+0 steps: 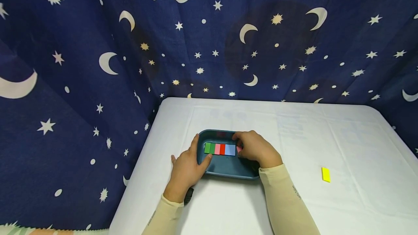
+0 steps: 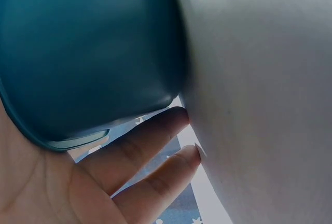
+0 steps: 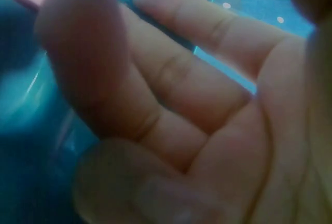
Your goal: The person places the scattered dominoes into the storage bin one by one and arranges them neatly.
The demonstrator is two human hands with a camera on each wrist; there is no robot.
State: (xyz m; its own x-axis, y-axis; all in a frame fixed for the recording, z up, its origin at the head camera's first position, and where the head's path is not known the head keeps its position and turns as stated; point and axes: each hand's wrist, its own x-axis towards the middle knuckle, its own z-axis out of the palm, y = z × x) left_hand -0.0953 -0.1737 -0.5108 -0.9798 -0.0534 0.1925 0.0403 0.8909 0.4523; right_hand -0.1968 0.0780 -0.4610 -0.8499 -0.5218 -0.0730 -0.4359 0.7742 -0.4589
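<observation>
A dark teal tray [image 1: 225, 171] stands on the table, with a row of small flat blocks inside: two green blocks [image 1: 210, 148], a pink block [image 1: 217, 149], a red block [image 1: 222, 149] and blue blocks [image 1: 230, 150]. My left hand [image 1: 187, 168] grips the tray's left side, thumb over the rim, other fingers along the outer wall. In the left wrist view two fingertips [image 2: 179, 117] reach down beside the tray wall [image 2: 93, 53]. At the row's right end, my right hand [image 1: 258, 149] pinches another pink block [image 1: 239, 149], mostly hidden behind its curled fingers.
A yellow block [image 1: 326, 174] lies alone on the white-covered table [image 1: 359, 148], right of the right forearm. Dark blue curtains [image 1: 212, 39] with moons and stars hang behind the table and along its left side.
</observation>
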